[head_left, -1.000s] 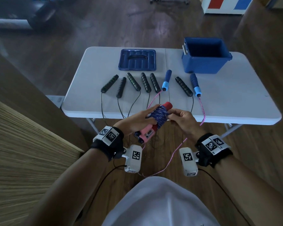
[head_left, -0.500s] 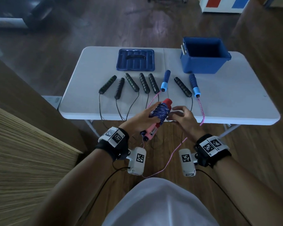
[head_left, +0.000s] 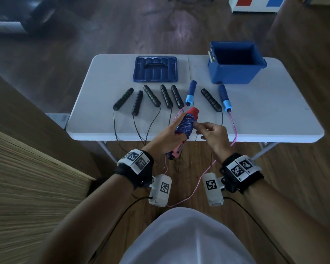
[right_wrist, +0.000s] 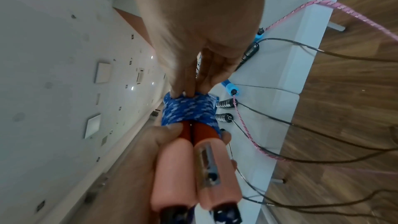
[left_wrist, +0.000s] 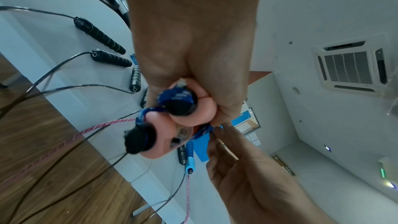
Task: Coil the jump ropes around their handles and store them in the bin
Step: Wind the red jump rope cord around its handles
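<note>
My left hand point(head_left: 166, 138) grips a pair of pink and red handles point(right_wrist: 189, 168) held side by side, tilted over the table's front edge. A blue patterned rope point(head_left: 185, 124) is coiled tightly round their red upper part. My right hand point(head_left: 211, 134) pinches the rope with thumb and fingertips at the coil's top end point(right_wrist: 189, 110). The handles' black end caps point(left_wrist: 181, 108) point back at my left wrist. The open blue bin point(head_left: 234, 75) stands at the table's back right, its inside dark.
Several black handles point(head_left: 166, 96) and two blue handles point(head_left: 190, 95) lie in a row on the white table point(head_left: 274, 115). Their thin black cords and a pink rope point(head_left: 233, 128) hang over the front edge. The bin's blue lid point(head_left: 155, 69) lies at the back.
My left hand has lifted the bundle a little and carried it toward the table. My right hand's fingertips came off the coil's side, then closed on the rope near its top.
</note>
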